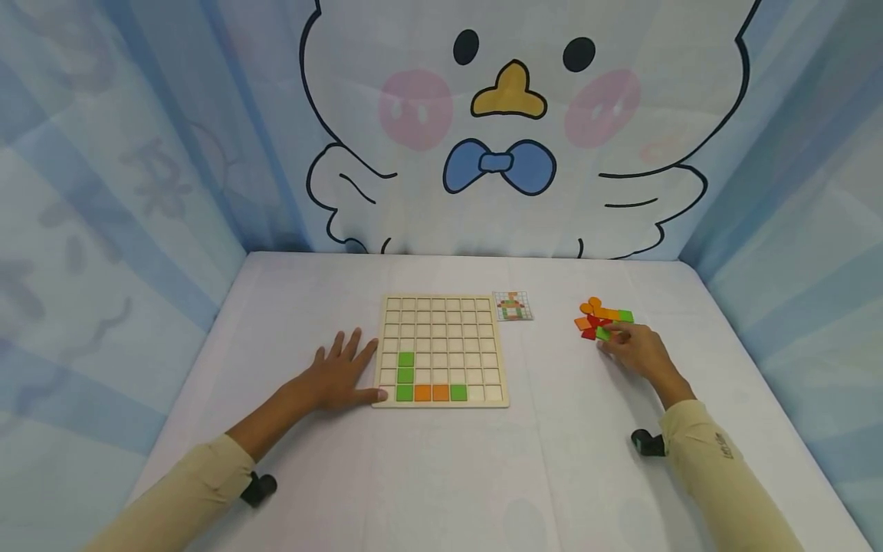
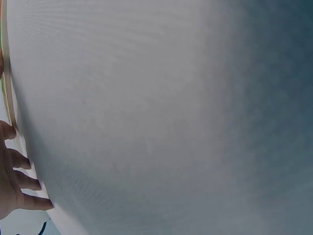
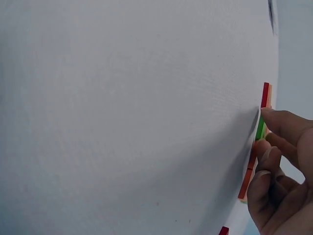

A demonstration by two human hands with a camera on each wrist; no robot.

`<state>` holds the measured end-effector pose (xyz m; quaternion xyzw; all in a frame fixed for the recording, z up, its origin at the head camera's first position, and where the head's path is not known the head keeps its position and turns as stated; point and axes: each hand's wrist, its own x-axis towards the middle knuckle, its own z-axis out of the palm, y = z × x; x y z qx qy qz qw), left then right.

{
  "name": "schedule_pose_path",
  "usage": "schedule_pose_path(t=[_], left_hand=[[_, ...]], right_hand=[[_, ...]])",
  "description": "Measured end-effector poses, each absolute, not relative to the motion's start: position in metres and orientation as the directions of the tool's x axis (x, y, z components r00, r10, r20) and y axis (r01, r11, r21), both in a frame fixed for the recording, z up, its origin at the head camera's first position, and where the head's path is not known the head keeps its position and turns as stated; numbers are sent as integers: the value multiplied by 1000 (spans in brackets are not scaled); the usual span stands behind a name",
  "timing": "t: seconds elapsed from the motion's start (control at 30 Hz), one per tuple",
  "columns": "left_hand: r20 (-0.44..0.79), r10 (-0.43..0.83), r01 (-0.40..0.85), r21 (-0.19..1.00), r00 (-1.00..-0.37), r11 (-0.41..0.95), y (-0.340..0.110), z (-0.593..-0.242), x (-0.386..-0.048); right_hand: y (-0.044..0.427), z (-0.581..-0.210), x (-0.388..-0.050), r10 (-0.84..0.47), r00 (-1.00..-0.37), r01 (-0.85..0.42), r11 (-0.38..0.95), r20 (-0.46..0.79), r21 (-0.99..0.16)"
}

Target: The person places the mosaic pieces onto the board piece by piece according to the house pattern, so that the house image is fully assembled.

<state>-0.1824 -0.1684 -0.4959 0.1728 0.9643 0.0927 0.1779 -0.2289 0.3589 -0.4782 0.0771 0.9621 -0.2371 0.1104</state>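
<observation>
A wooden grid board [image 1: 507,353] lies on the white table. Three green squares stand in a column at its lower left, and two orange squares and one more green square continue along the bottom row. My left hand [image 1: 339,376] rests with spread fingers beside the board, its thumb and index finger touching the left edge; the left wrist view catches these fingers [image 2: 29,202] only at its border. At the right, my right hand [image 1: 638,353] pinches a green square tile [image 3: 260,127] between thumb and finger, at the near side of a pile of orange, red and green pieces [image 1: 607,313].
Touching the board's upper right corner is a small pattern card [image 1: 513,306] with a coloured figure on a grid. Printed curtains [image 1: 510,222] enclose the table at the back and both sides. A black wrist device [image 1: 647,442] sits at each sleeve.
</observation>
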Motion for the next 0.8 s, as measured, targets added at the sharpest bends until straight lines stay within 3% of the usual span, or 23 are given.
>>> schedule_pose_path(t=[0.8], left_hand=[[-312, 366, 296, 249, -877, 922, -169, -497, -183]], right_hand=[[358, -479, -230, 71, -962, 188, 874, -265, -448]])
